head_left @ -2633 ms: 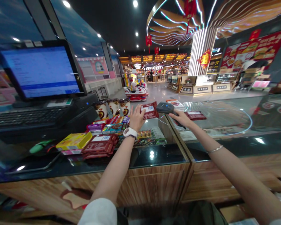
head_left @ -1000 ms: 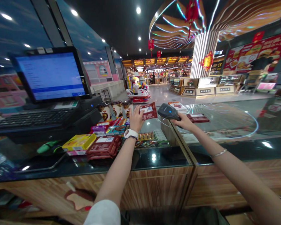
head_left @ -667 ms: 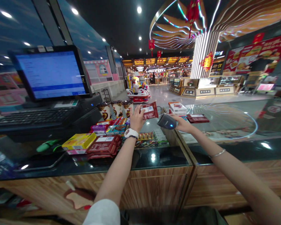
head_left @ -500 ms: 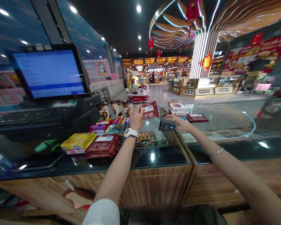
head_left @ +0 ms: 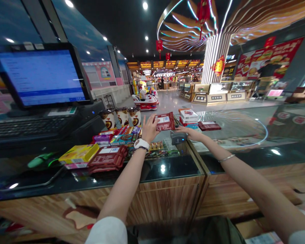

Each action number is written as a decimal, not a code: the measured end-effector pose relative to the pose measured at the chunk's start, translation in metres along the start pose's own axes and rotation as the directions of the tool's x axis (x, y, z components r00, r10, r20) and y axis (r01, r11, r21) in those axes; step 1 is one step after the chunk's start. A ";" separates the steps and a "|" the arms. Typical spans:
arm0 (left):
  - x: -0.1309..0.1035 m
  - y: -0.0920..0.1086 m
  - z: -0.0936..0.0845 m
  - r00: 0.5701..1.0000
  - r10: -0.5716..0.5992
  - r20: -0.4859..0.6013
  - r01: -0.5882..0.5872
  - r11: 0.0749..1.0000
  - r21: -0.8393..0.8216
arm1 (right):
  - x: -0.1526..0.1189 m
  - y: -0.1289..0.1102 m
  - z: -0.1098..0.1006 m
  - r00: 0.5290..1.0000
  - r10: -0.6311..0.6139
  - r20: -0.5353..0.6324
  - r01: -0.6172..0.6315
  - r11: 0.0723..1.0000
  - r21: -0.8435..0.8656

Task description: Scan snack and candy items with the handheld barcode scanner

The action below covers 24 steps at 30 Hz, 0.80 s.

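Observation:
My left hand (head_left: 149,128) grips a dark red snack packet (head_left: 165,121) by its left end, with the white barcode label facing me. Close to the packet's lower right, my right hand (head_left: 189,132) is closed around a dark barcode scanner (head_left: 178,138) that shows a small blue light. The scanner's handle is mostly hidden by my fingers. To the left lies a stack of similar dark red packets (head_left: 109,157), beside yellow and pink boxes (head_left: 79,154). Past my right hand, another dark red packet (head_left: 209,125) lies flat near a pile of small boxes (head_left: 188,116).
A monitor (head_left: 42,76) and keyboard (head_left: 27,127) stand at the left, with a green mouse (head_left: 40,160) in front. Several lidded cups (head_left: 122,117) line the counter's back, behind colourful packs (head_left: 117,135). The dark glass counter (head_left: 173,169) has a wooden front.
The view has turned slightly, shifting the monitor leftward. My hands still hold the packet and scanner; the packet now sits more level, and the scanner's top has tilted slightly.

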<state>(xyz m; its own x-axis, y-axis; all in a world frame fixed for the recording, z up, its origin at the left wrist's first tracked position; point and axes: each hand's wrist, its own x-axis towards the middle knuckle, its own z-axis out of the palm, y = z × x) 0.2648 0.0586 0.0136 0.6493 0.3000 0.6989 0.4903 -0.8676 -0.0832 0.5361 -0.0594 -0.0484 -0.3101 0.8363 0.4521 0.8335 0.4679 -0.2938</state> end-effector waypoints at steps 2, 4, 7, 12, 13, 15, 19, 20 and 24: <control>0.000 0.000 0.001 1.000 0.011 -0.001 -0.011 1.000 0.003 | 0.001 -0.002 0.000 1.000 0.012 0.028 -0.013 1.000 0.024; -0.001 0.001 0.003 1.000 0.018 -0.004 -0.018 1.000 0.002 | 0.003 -0.004 0.000 0.999 0.008 0.039 -0.010 0.999 0.046; -0.001 0.001 0.003 1.000 0.021 -0.003 -0.021 1.000 -0.004 | 0.004 -0.008 0.000 0.999 0.005 0.035 -0.007 0.998 0.066; -0.001 0.003 0.001 1.000 0.019 -0.002 -0.019 1.000 -0.007 | 0.004 -0.008 0.000 0.996 0.083 -0.018 -0.082 0.994 0.076; -0.001 0.003 0.001 1.000 0.018 -0.003 -0.018 1.000 -0.010 | 0.003 -0.007 -0.002 0.993 0.108 -0.048 -0.103 0.991 0.084; -0.001 0.004 0.001 1.000 0.018 -0.007 -0.018 1.000 -0.016 | 0.002 -0.004 -0.005 0.977 0.173 -0.129 -0.156 0.979 0.127; 0.000 0.005 -0.001 0.999 0.029 -0.021 -0.029 0.999 -0.032 | 0.003 -0.003 -0.007 0.883 0.361 -0.300 -0.246 0.900 0.359; 0.000 0.006 -0.002 0.999 0.033 -0.025 -0.034 0.999 -0.038 | 0.005 -0.004 -0.006 0.855 0.397 -0.332 -0.239 0.872 0.428; 0.001 0.013 -0.007 0.998 0.049 -0.045 -0.052 0.996 -0.070 | 0.017 -0.020 -0.002 0.785 0.467 -0.406 -0.141 0.774 0.617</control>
<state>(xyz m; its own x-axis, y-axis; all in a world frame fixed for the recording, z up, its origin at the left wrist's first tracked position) 0.2676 0.0449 0.0185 0.6456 0.2388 0.7254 0.4141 -0.9076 -0.0697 0.5149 -0.0555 -0.0332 0.3316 0.7592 0.5601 0.4066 0.4207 -0.8110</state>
